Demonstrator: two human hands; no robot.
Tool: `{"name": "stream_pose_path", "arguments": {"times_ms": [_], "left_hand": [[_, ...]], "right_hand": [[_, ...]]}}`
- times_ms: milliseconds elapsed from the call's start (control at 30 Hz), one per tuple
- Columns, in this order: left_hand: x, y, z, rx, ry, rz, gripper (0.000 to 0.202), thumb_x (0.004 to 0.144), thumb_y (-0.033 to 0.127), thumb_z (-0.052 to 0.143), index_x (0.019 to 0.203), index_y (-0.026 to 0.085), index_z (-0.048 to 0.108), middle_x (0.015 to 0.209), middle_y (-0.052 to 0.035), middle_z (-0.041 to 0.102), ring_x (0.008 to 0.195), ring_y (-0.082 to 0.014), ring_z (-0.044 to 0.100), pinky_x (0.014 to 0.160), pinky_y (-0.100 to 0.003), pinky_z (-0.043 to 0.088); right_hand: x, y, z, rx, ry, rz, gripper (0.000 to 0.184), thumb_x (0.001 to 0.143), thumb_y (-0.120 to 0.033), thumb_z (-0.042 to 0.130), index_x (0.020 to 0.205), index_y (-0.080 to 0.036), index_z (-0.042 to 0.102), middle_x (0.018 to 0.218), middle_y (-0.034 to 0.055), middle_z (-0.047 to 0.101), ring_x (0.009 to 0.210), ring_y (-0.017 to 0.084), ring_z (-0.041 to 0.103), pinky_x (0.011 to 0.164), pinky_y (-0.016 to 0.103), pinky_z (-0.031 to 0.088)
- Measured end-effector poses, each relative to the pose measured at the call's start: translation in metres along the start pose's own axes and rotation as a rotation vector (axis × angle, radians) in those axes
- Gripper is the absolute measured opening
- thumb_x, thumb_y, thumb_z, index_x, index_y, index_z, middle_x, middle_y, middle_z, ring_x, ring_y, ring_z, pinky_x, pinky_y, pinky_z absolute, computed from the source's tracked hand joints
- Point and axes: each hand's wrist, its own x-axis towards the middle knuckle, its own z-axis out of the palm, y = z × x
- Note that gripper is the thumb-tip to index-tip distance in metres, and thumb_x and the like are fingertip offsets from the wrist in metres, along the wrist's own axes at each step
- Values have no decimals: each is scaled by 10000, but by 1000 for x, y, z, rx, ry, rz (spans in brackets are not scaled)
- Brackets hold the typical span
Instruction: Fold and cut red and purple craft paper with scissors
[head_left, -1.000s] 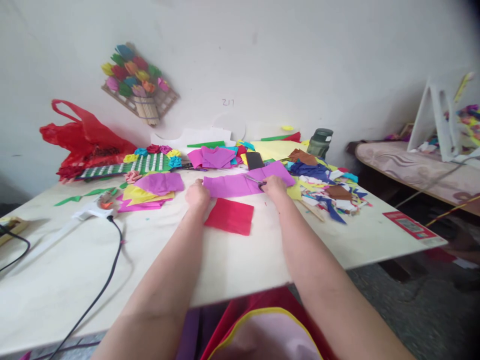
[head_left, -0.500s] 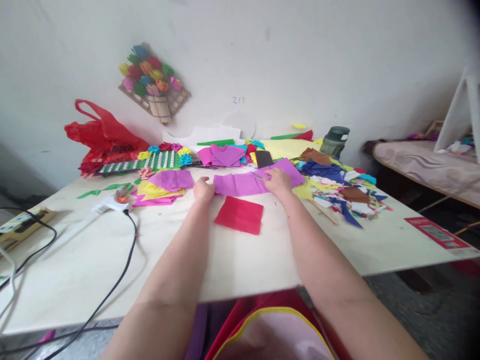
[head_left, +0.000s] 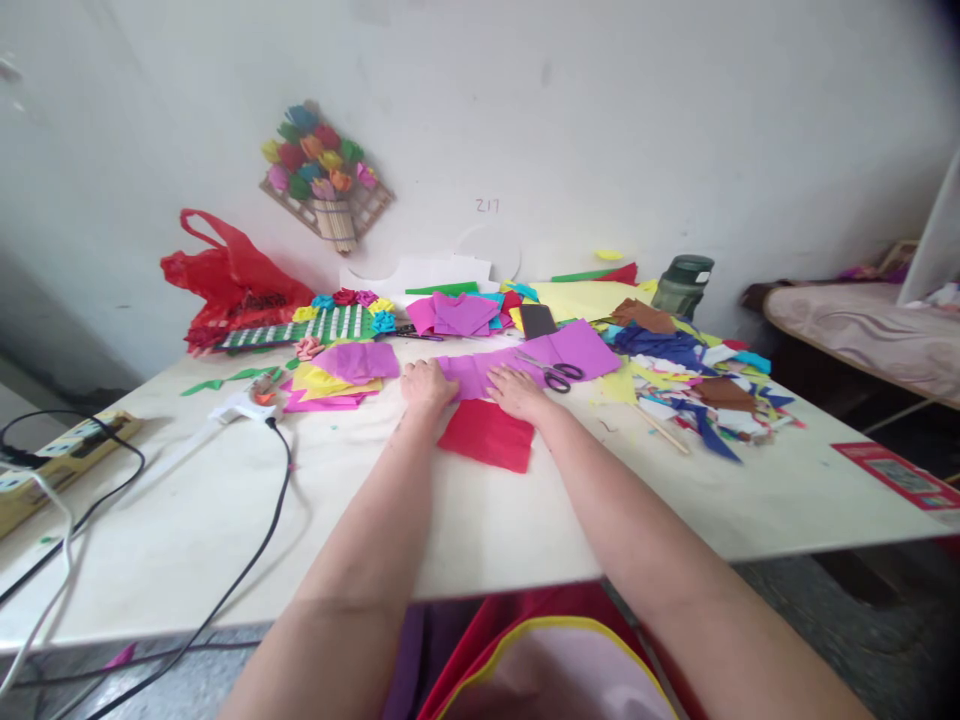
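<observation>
A long purple strip of crepe paper (head_left: 589, 348) lies across the table in front of me. My left hand (head_left: 428, 384) rests over its left end, fingers forward and thumb out to the side. Flat on the strip's near edge, fingers stretched, is my right hand (head_left: 517, 391). Black-handled scissors (head_left: 559, 377) lie on the strip just right of that hand, touched by neither hand. Closer to me is a red paper square (head_left: 487, 440), its far edge partly under the strip and right hand.
Stacked purple, yellow and pink sheets (head_left: 330, 380) sit left. A glue gun (head_left: 244, 398) trails a black cord. Paper scraps (head_left: 705, 385), a wooden stick (head_left: 664, 430) and a green bottle (head_left: 682, 285) stand right. Behind are a phone (head_left: 537, 321) and a red bag (head_left: 240, 275).
The scissors, earlier at my right hand, now lie free on the purple strip. My right hand has moved left and flattened onto the paper. The left hand has shifted onto the strip's end.
</observation>
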Motion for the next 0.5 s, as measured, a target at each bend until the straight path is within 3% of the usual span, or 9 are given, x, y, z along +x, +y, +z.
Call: {"name": "stream_pose_path", "arguments": {"times_ms": [233,500], "left_hand": [[7,-13,3,-89,-52,13,278,651,211,554,902,138,649,1015,-176,629,957,-285,585,792,-325,444],[15,-33,-6,-290,-64,-123,188,652,193,557,774,143,691,797,-121,686,856,-252,633,762,-289,464]], "right_hand": [[-3,-1,-2,20,-5,5,539,918,-380,242,1407,-161,291,1483,43,232,1368,210,155,1102,396,123],[-4,0,-3,31,8,4,540,917,-380,241,1403,-152,302,1477,46,247,1366,208,163,1101,390,129]]}}
